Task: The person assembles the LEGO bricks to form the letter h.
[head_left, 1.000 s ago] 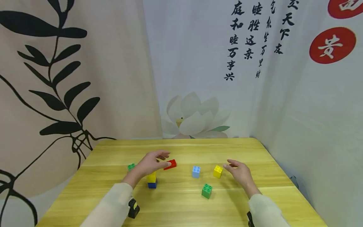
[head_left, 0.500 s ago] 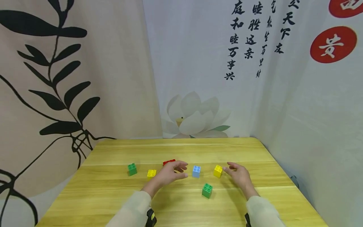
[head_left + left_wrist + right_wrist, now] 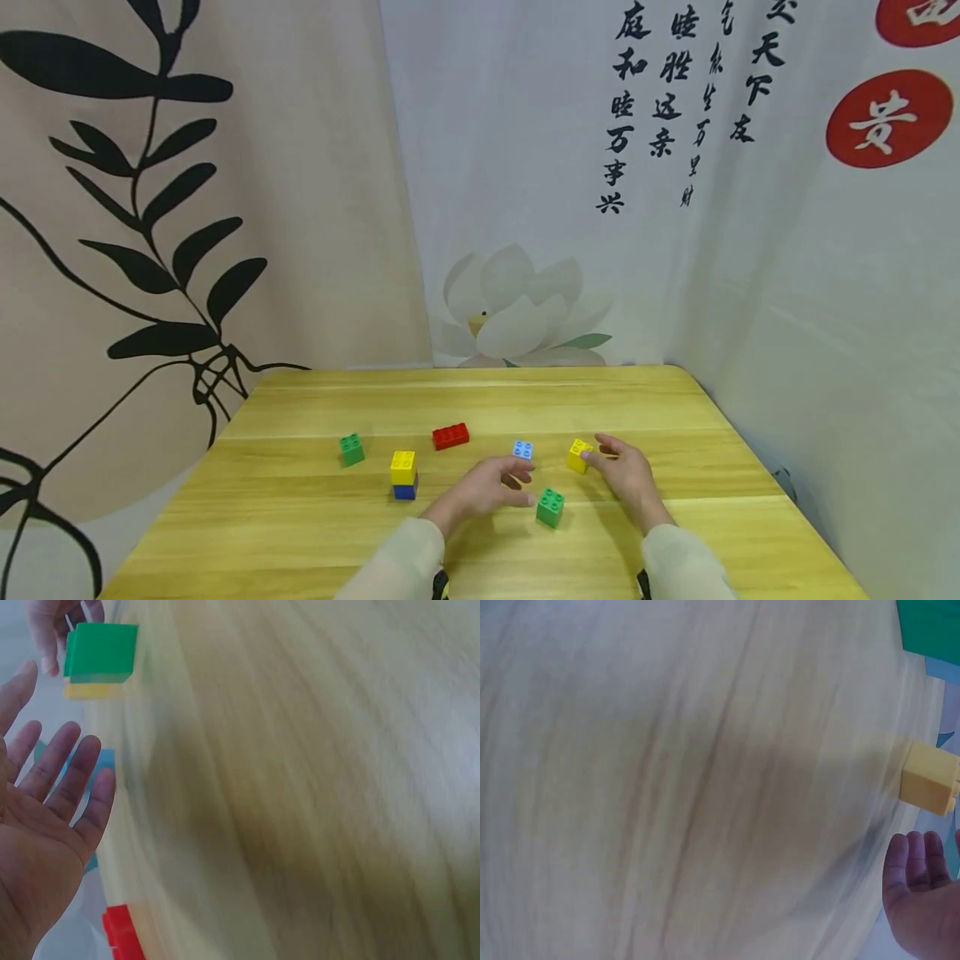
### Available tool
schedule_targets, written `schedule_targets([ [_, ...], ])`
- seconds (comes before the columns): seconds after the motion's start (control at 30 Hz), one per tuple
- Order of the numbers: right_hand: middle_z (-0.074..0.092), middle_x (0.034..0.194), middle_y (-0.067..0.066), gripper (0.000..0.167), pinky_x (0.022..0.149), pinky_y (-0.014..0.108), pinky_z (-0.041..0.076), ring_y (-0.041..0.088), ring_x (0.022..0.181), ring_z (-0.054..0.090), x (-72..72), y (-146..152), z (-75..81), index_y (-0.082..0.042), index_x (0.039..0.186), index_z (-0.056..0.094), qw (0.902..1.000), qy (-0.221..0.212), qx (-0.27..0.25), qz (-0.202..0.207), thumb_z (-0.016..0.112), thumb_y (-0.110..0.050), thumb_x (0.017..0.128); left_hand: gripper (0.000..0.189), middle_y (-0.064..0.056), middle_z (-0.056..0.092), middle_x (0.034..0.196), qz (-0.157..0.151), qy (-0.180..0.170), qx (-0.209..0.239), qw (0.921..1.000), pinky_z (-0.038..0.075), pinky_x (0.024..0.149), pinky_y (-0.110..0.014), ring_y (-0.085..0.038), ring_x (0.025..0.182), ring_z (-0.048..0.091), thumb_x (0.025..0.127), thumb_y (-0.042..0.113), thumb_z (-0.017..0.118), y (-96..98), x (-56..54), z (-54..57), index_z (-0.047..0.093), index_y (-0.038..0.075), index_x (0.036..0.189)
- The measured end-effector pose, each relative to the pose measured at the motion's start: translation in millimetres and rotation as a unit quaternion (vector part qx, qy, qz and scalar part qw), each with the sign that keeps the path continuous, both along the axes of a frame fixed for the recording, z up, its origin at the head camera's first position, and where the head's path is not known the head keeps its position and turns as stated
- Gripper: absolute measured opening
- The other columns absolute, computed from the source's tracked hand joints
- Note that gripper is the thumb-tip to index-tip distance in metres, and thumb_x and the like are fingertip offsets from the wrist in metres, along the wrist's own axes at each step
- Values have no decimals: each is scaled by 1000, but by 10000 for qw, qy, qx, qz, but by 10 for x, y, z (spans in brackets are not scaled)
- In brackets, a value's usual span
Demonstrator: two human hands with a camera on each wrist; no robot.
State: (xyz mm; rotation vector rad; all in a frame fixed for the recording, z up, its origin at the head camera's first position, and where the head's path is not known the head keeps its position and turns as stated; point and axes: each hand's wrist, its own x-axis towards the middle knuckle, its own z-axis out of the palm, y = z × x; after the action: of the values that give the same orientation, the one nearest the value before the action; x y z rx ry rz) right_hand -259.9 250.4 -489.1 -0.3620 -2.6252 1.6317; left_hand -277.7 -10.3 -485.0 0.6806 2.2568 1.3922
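My left hand (image 3: 489, 490) hovers over the middle of the table, just left of a green block (image 3: 550, 507). It partly covers a light blue block (image 3: 523, 450) behind it. In the left wrist view the fingers of this hand (image 3: 45, 825) are spread and hold nothing. My right hand (image 3: 628, 477) is beside a yellow block (image 3: 579, 456), its thumb overlapping that block's right side in the head view. From the right wrist, the fingertips appear slightly apart from the yellow block (image 3: 931, 778); whether the thumb touches it I cannot tell.
On the left, a yellow block (image 3: 402, 468) sits on top of a dark blue block (image 3: 405, 492). A green block (image 3: 352, 449) stands farther left, and a longer red block (image 3: 451, 437) lies behind. Printed curtains (image 3: 322, 208) hang past the wooden table's (image 3: 262, 517) back edge.
My left hand has moved right and nearer, away from the red block, past the yellow-and-blue stack, to the green and light blue blocks. My right hand has shifted slightly left toward the yellow block.
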Motion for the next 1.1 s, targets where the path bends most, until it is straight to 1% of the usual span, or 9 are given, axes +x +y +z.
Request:
schedule_targets([
  [0.17, 47, 142, 22, 60, 99, 53, 43, 39, 126, 46, 20, -16, -26, -5, 145, 48, 9999, 78, -69, 36, 68, -31, 94, 49, -4, 64, 117, -21, -282, 83, 9996, 49, 93, -47, -24, 106, 60, 87, 15, 78, 64, -6, -64, 61, 11, 133],
  [0.33, 48, 141, 23, 61, 99, 53, 43, 40, 125, 47, 0, -22, -60, -4, 145, 48, 9999, 15, -119, 38, 69, -31, 94, 51, -2, 64, 117, -81, -408, 105, 9991, 49, 94, -46, -22, 106, 61, 86, 17, 79, 75, -14, -117, 60, 12, 133],
  [0.57, 49, 139, 22, 63, 99, 53, 44, 39, 124, 48, -29, -32, -125, -5, 144, 49, 9997, -60, -232, 15, 71, -32, 93, 49, 1, 66, 115, -200, -309, -47, 9993, 48, 95, -45, -18, 105, 61, 86, 20, 78, 103, -56, -139, 61, 14, 132],
  [0.73, 50, 139, 23, 61, 99, 52, 44, 40, 124, 50, -47, -44, -163, -4, 144, 49, 9997, -41, -230, -23, 71, -31, 93, 47, 5, 66, 112, -284, -317, -174, 9989, 48, 95, -44, -14, 103, 61, 87, 22, 78, 121, -78, -186, 63, 17, 131],
  [0.87, 50, 139, 25, 63, 98, 53, 45, 41, 124, 50, -49, -56, -176, -3, 144, 47, 9998, -24, -216, -12, 71, -31, 93, 45, 8, 66, 110, -309, -298, -181, 9989, 49, 94, -43, -12, 102, 61, 87, 23, 78, 132, -68, -209, 65, 18, 129],
  [1.1, 50, 138, 26, 63, 99, 53, 45, 42, 124, 50, -63, -57, -202, 1, 144, 45, 9998, 9, -188, -58, 70, -28, 94, 39, 8, 66, 107, -254, -270, -79, 9993, 51, 89, -38, -12, 99, 61, 86, 20, 78, 155, -36, -221, 68, 18, 124],
])
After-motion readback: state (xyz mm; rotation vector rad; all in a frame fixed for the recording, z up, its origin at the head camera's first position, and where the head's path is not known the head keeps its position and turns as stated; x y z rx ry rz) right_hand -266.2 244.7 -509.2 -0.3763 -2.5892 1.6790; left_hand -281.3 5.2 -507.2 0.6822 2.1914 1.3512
